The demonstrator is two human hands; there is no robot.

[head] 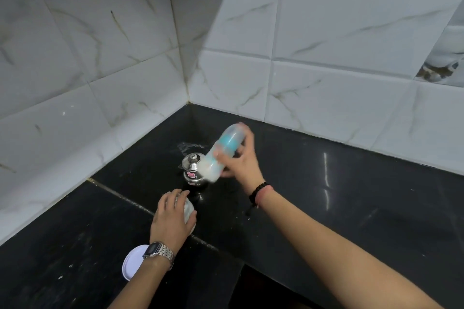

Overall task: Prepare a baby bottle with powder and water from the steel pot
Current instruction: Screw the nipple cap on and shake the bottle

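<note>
A home kitchen corner: a polished black stone countertop [326, 195] meets walls of white marble-patterned glossy tiles [326, 32] (grey veins, thin grout lines), a small lidded shiny steel pot [192, 170] standing there.

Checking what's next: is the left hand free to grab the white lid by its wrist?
Probably not yet: the left hand grips a small container, though the lid lies uncovered on the counter beside that wrist.

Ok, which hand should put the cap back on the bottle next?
Probably the left hand: it already grips the cap, near the steel pot. The right hand is busy holding the tilted bottle.
</note>
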